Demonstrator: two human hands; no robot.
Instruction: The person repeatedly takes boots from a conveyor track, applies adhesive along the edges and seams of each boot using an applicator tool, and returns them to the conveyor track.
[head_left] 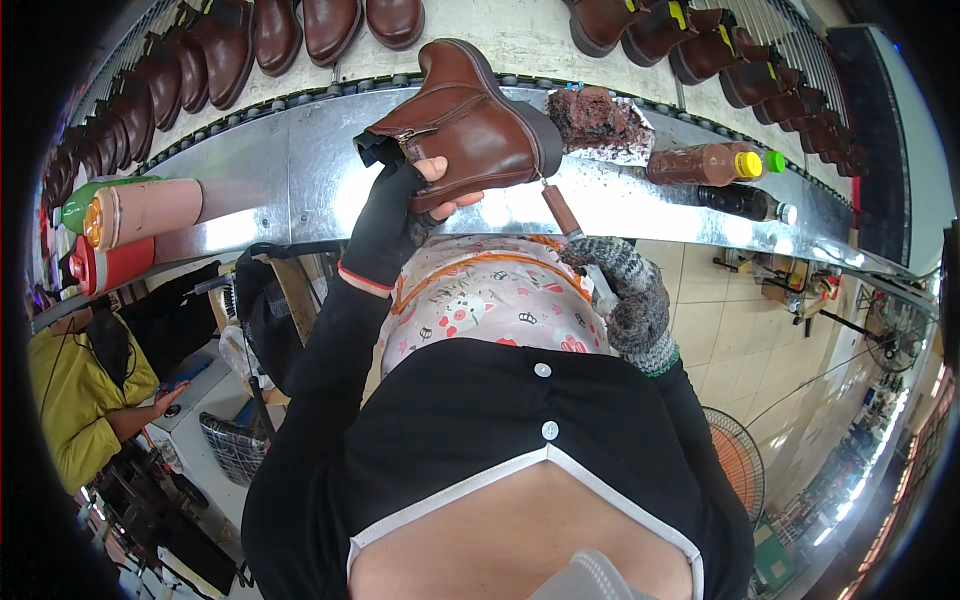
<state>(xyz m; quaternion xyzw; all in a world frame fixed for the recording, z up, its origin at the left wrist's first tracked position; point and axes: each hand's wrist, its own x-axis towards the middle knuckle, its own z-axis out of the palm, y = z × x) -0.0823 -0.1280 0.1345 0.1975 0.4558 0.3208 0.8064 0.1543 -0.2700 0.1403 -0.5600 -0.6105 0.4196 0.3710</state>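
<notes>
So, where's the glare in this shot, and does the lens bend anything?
Head view: whitish glare patches on the shiny silver metal ledge; head view: softer highlights on the glossy brown leather ankle boot, its outline and stitching readable; head view: fisheye distortion bows the ledge's long edges into an arch, and the picture's corners fall to black.

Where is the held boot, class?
In the head view, the brown boot is near top centre, in the left hand, left of the brown lump.
</notes>
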